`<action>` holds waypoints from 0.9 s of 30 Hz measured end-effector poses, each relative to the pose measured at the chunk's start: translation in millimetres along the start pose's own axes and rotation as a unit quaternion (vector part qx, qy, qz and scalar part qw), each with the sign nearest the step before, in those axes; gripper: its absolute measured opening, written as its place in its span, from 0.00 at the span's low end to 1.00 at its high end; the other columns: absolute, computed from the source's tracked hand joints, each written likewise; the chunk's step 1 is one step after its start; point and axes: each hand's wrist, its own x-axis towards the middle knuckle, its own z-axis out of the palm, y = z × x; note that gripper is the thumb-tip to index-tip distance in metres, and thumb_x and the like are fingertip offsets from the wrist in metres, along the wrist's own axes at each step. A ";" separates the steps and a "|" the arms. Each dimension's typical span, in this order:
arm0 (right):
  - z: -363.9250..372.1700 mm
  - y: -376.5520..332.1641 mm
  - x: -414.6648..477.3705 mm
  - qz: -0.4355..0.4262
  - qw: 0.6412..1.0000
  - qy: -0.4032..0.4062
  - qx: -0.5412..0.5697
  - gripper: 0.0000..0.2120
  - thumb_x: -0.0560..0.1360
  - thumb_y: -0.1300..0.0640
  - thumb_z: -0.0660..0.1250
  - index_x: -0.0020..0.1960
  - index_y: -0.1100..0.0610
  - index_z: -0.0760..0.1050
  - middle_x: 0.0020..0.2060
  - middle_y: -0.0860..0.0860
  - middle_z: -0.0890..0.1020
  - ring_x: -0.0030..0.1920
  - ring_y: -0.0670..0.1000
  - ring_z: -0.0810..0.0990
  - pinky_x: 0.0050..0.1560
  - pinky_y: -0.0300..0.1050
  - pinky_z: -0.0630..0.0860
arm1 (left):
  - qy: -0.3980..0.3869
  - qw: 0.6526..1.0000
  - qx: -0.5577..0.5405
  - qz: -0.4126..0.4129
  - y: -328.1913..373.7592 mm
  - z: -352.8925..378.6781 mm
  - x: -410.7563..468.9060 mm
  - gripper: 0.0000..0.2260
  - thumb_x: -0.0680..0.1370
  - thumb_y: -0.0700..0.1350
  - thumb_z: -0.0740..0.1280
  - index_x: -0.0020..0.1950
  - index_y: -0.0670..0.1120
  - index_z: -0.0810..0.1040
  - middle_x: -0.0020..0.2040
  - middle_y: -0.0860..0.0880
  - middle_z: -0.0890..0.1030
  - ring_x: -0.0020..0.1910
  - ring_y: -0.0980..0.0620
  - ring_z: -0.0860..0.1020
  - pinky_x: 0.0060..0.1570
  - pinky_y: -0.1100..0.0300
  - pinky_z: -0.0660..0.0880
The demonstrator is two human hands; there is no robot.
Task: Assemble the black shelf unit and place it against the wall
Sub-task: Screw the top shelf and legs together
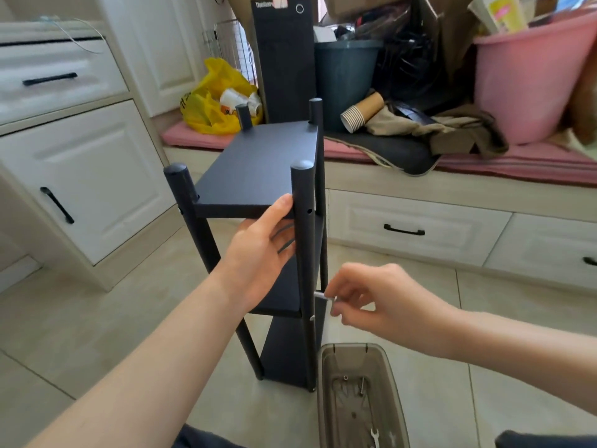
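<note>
The black shelf unit stands upright on the tiled floor in the middle of the view, with three boards between round black posts. My left hand reaches in under the top board, thumb against its front edge and fingers curled round the front right post. My right hand pinches a small silver tool or screw, whose tip meets that post at the height of the middle board.
A translucent grey tray with screws and a small wrench lies on the floor just right of the unit's foot. White cabinets stand at left. A cushioned bench behind carries a pink tub, bins, paper cups and a yellow bag.
</note>
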 end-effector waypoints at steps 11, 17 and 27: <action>-16.3 -30.3 19.5 -0.076 0.967 0.194 0.144 0.10 0.74 0.68 0.71 0.48 0.54 0.78 0.40 0.47 0.85 0.41 0.52 0.85 0.43 0.50 0.82 | 0.017 1.000 -0.006 0.002 -2.2 -2.3 2.8 0.21 0.75 0.52 0.69 0.64 0.43 0.81 0.50 0.47 0.85 0.56 0.48 0.84 0.61 0.52 0.78; -15.4 -34.7 31.9 -0.074 0.956 0.235 0.156 0.11 0.73 0.68 0.71 0.45 0.53 0.77 0.39 0.47 0.85 0.40 0.50 0.85 0.43 0.48 0.83 | 0.033 0.999 -0.018 0.004 -3.6 -2.1 3.5 0.20 0.74 0.52 0.70 0.62 0.43 0.82 0.52 0.46 0.86 0.56 0.48 0.84 0.56 0.53 0.78; -18.2 -33.0 37.0 -0.059 0.952 0.237 0.183 0.11 0.73 0.68 0.71 0.44 0.52 0.77 0.38 0.50 0.85 0.40 0.53 0.85 0.43 0.51 0.84 | 0.018 1.000 -0.008 0.003 -1.9 -4.6 3.1 0.18 0.76 0.52 0.69 0.60 0.44 0.84 0.55 0.43 0.85 0.58 0.45 0.83 0.56 0.54 0.81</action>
